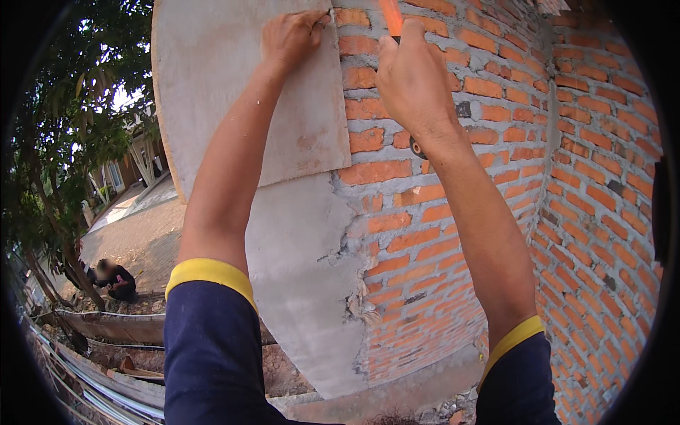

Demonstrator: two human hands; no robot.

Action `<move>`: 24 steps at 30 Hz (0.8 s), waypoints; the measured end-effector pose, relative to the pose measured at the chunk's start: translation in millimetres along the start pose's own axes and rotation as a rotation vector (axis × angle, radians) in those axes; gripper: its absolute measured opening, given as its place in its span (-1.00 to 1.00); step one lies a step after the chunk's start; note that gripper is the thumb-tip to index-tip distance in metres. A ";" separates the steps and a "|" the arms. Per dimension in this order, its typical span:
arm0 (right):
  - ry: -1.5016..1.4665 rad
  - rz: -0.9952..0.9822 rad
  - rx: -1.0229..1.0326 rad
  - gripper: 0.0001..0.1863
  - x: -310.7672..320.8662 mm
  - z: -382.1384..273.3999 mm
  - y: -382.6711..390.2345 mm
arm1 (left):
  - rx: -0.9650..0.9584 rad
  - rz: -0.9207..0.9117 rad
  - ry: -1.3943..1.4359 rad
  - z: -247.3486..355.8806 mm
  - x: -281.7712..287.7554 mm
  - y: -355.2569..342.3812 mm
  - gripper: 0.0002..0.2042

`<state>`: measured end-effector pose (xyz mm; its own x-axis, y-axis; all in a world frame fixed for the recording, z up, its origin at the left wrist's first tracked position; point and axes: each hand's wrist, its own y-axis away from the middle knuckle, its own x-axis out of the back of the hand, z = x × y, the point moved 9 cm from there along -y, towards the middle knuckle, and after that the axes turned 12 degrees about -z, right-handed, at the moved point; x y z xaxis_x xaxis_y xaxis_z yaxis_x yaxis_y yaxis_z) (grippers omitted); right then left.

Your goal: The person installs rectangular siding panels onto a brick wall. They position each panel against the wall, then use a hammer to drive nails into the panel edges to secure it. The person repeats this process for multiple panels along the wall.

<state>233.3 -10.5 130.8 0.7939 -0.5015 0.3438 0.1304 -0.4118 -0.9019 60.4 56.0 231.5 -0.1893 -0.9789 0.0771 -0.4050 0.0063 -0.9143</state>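
Note:
Both arms reach up along a red brick wall. My left hand grips the upper right edge of a flat pale board pressed against the wall. My right hand is closed around a tool with an orange handle; a dark part of the tool shows below my wrist. The tool's working end is out of view at the top. Below the board, grey plaster covers the wall's corner.
The brick wall turns an inside corner on the right. At lower left a person crouches on the ground near a tree, planks and metal rods. Rubble lies at the wall's foot.

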 end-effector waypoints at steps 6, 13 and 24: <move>0.146 -0.180 -0.069 -0.67 -21.9 -1.6 -8.7 | 0.020 -0.029 0.009 0.8 -2.5 1.6 -0.81; -0.072 0.055 -0.019 -0.70 7.5 -3.5 -2.3 | 0.012 0.026 0.005 0.7 -0.2 2.1 -0.79; -0.136 0.077 -0.031 -0.69 8.9 -5.2 -0.7 | 0.054 -0.061 -0.007 -1.0 -5.2 1.3 -0.80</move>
<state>237.1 -18.6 135.9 0.8740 -0.4259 0.2340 0.0498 -0.4005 -0.9149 60.0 61.3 230.3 -0.1595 -0.9786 0.1303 -0.3667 -0.0638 -0.9282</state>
